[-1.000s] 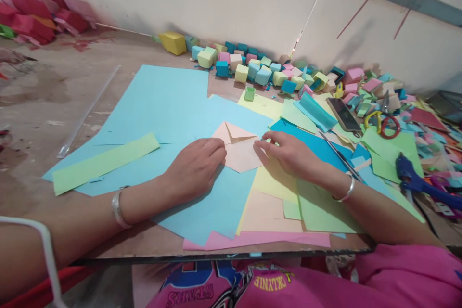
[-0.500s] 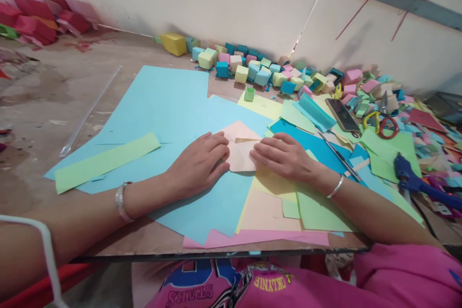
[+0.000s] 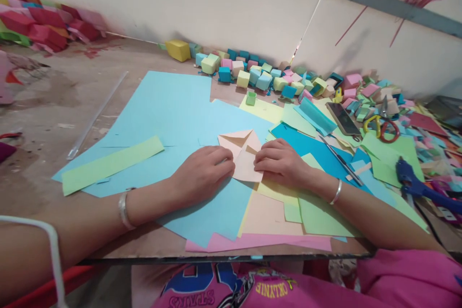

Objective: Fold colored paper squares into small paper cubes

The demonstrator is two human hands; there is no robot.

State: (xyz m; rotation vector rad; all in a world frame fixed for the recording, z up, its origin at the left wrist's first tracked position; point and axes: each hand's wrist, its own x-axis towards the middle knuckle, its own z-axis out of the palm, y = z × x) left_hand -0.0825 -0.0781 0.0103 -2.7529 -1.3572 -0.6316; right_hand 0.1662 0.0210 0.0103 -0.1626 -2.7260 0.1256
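Peach paper (image 3: 247,161) between both hands (image 3: 202,173), well clear of table edge (image 3: 144,256).

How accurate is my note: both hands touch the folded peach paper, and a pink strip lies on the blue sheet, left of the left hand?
One slip: the strip is light green, not pink, as the head view shows. The rest stands: the left hand and the right hand touch the folded peach paper, and the strip lies on the blue sheet.
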